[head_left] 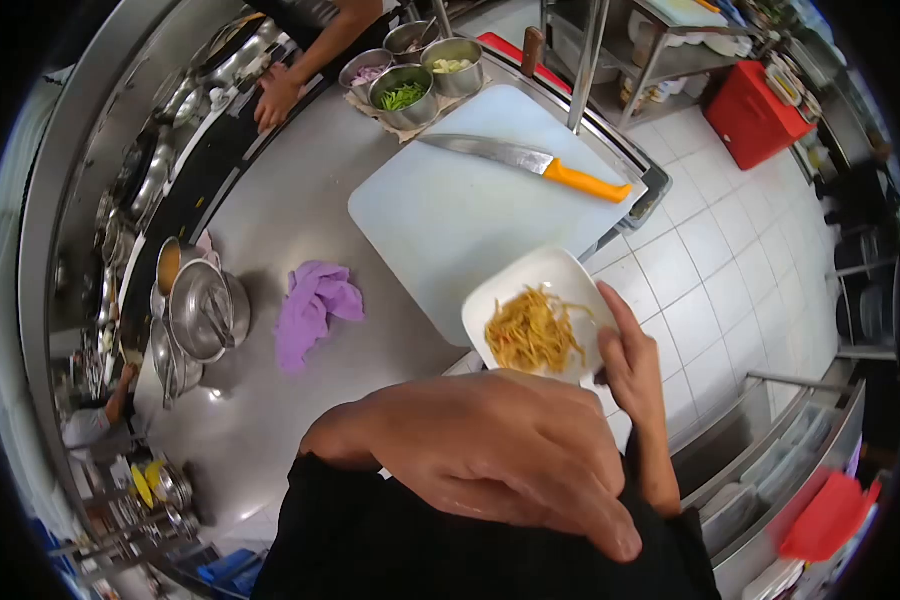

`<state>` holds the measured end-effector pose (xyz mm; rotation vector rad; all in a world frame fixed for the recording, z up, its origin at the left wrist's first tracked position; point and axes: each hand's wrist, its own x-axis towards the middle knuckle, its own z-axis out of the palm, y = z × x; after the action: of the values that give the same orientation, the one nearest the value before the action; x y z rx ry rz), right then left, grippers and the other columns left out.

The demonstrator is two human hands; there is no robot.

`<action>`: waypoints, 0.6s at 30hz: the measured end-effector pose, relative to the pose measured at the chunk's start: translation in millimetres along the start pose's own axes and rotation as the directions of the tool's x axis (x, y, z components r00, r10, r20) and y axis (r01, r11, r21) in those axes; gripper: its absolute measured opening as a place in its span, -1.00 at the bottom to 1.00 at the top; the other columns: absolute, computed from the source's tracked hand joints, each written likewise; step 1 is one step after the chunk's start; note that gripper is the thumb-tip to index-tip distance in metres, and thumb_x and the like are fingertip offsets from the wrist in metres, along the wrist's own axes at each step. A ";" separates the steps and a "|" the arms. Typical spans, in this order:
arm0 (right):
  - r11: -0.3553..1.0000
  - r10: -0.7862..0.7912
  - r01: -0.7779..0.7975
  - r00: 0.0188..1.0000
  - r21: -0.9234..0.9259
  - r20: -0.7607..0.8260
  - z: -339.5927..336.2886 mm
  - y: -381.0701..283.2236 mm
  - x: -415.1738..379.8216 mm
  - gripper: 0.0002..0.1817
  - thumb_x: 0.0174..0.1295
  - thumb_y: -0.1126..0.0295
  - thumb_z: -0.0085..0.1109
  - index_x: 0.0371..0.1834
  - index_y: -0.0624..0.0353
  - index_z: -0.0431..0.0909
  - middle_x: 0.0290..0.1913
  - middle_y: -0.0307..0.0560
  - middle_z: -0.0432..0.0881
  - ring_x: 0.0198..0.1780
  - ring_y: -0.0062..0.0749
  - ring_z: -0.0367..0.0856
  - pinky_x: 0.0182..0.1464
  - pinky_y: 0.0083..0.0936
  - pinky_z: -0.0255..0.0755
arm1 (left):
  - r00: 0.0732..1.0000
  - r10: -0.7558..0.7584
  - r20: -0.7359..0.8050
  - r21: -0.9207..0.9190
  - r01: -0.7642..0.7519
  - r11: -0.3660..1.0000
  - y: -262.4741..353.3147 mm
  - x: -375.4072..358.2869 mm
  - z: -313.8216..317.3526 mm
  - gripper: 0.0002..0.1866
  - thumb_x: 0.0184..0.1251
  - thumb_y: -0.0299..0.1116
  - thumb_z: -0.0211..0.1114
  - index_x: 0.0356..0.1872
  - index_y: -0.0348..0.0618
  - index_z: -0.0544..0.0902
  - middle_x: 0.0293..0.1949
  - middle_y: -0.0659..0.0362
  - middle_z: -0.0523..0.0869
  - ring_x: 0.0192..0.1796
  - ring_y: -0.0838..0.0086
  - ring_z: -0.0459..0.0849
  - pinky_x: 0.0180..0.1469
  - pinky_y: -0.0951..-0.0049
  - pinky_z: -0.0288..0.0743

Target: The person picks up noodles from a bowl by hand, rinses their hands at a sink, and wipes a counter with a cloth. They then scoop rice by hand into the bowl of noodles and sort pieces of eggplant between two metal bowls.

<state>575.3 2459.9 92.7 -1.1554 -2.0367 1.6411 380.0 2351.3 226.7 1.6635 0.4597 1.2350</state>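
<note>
- One dish, rim pinched in your right hand, at the board's five o'clock.
- Apparently a holding step; noodles need it level.
- Left hand: can't tell its grip.

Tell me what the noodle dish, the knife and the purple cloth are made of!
Dish: smooth and white, maybe ceramic, maybe hard plastic; looks alone can't settle it.
Knife: the grey blade looks like metal because it's shiny; the evenly orange handle is probably plastic.
Purple cloth: dull fabric, bunched in soft folds.
</note>
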 end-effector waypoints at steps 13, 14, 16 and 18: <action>0.599 -0.629 0.598 0.763 -0.532 0.149 -28.9 43.3 206.0 -0.44 0.32 0.13 0.22 0.31 0.22 0.47 -0.30 0.21 0.68 -0.26 0.18 0.66 -0.17 -0.02 0.50 | 0.360 -0.266 -0.894 0.006 0.603 0.797 -64.2 12.5 48.5 -0.69 0.42 -0.52 0.27 0.15 -0.26 0.67 -0.14 0.15 0.75 -0.07 0.52 0.68 0.04 0.50 0.49; 0.466 -0.700 0.606 0.698 -0.645 0.150 -39.8 47.7 225.6 -0.46 0.29 0.11 0.24 0.24 0.21 0.52 -0.27 0.14 0.67 -0.23 0.09 0.67 -0.17 -0.06 0.50 | 0.339 -0.218 -0.915 0.034 0.604 0.797 -69.8 6.7 50.3 -0.69 0.45 -0.48 0.25 0.16 -0.24 0.67 -0.14 0.19 0.74 -0.07 0.56 0.65 0.05 0.52 0.48; 0.302 -0.716 0.587 0.660 -0.751 0.228 -46.5 55.6 252.6 -0.59 0.25 0.16 0.24 0.07 0.18 0.60 -0.24 0.06 0.67 -0.19 -0.03 0.69 -0.18 -0.11 0.50 | 0.191 -0.176 -0.966 0.002 0.682 0.731 -76.2 -10.6 47.8 -0.70 0.46 -0.46 0.25 0.16 -0.23 0.67 -0.14 0.20 0.74 -0.07 0.58 0.64 0.07 0.51 0.48; 0.327 -0.601 0.604 0.726 -0.727 0.333 -46.5 63.4 260.6 -0.69 0.25 0.25 0.20 -0.03 0.18 0.60 -0.25 0.05 0.67 -0.19 0.00 0.69 -0.18 -0.09 0.51 | 0.045 -0.091 -0.995 -0.024 0.760 0.650 -79.8 -37.4 34.1 -0.70 0.47 -0.44 0.24 0.16 -0.22 0.67 -0.13 0.22 0.74 -0.06 0.58 0.63 0.08 0.51 0.47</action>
<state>464.5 2682.8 -17.4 -0.3659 -2.8136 0.2777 413.5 2342.9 138.7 0.6183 2.2023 1.5596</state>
